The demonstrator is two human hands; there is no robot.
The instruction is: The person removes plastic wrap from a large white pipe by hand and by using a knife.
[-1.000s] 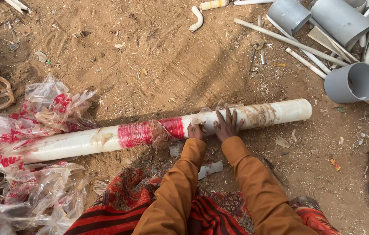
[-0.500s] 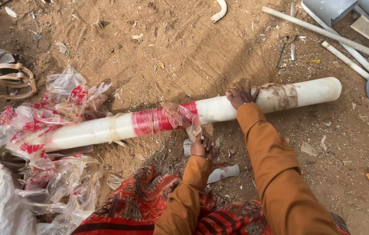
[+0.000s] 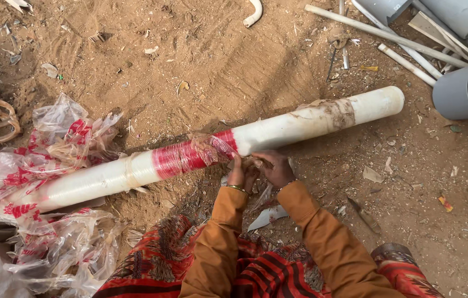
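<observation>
Here, a long white pipe is laid slantwise on the sandy ground, with the left hand and right hand pressed together against its near side, just below the end of the red-printed plastic wrap banded round it. The fingers of both hands are curled and pinched on a loose strip of that clear film; how firmly it is clamped cannot be told. A tear in the thin film is judged likely if it is pulled sideways across the pipe, leaving short shreds stuck on. The round pipe may also be rolled on the loose sand by a hard tug. More crumpled plastic is heaped at the pipe's left end and could be snagged. As for containers, a grey pipe section is seen just beyond the pipe's right end, open mouth showing, apparently hollow; its contents cannot be judged.
</observation>
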